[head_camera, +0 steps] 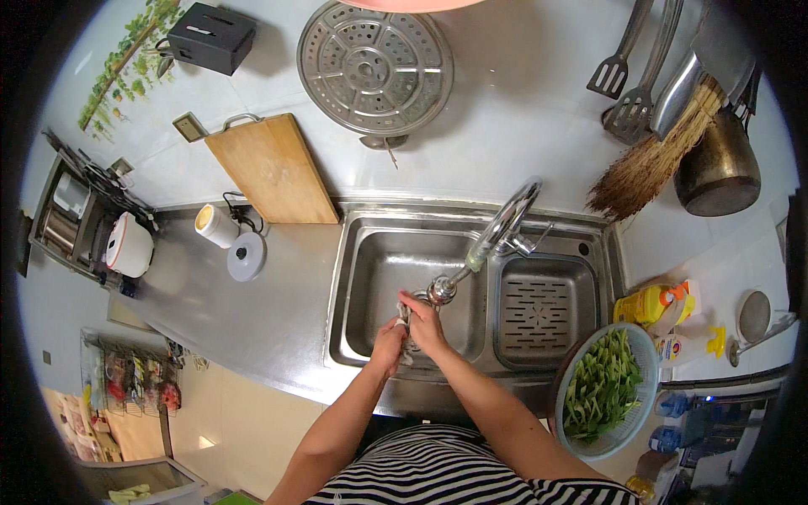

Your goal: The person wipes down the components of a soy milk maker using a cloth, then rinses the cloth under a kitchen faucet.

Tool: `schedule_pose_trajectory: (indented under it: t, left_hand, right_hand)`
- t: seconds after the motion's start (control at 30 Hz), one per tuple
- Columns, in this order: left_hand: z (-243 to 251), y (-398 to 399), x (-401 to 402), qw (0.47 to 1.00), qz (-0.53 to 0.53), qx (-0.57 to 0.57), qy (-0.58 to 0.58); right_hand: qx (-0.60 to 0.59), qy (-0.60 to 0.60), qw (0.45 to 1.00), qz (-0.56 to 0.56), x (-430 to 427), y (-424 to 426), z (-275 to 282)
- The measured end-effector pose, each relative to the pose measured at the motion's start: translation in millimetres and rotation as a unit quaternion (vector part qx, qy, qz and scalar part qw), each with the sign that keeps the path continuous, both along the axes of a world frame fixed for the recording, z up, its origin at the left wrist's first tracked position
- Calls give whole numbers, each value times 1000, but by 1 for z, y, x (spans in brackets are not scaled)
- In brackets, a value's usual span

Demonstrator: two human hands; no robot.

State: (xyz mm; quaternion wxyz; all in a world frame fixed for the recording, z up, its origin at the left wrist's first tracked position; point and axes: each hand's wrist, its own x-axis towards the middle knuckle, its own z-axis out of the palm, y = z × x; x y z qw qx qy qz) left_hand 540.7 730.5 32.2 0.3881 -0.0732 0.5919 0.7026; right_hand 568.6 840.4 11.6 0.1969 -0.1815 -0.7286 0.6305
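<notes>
Over the large basin of a stainless steel sink (379, 252), my left hand (388, 344) and my right hand (424, 325) are close together. Between them is a small wet-looking whitish cloth (405, 360), and both hands grip it. Parts of the cloth are hidden by the fingers. The spray head (442, 289) of the chrome faucet (505, 218) hangs just above my right fingertips. To the right, the smaller basin holds a slotted drain tray (538, 315).
A colander of green leaves (603, 385) stands at the sink's right edge, near my right arm. Behind it are a yellow detergent bottle (637, 306) and a pump bottle (685, 347). A wooden cutting board (271, 170) leans on the wall; a white jar (218, 226) and grey lid (246, 257) lie left.
</notes>
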Motion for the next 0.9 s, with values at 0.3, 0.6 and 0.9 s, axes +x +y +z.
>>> schedule_pose_trajectory:
  t: [0.3, 0.6, 0.9]
  left_hand:
    - [-14, -14, -15, 952, 152, 192, -186]
    - [-21, 3, -19, 963, 159, 157, -153]
    - [-11, 10, -9, 966, 145, 168, -135]
  right_hand:
    - [-71, -29, 996, 43, 12, -62, -5]
    - [25, -151, 981, 119, -24, -16, -6]
    - [-122, -102, 986, 50, -25, -10, -31]
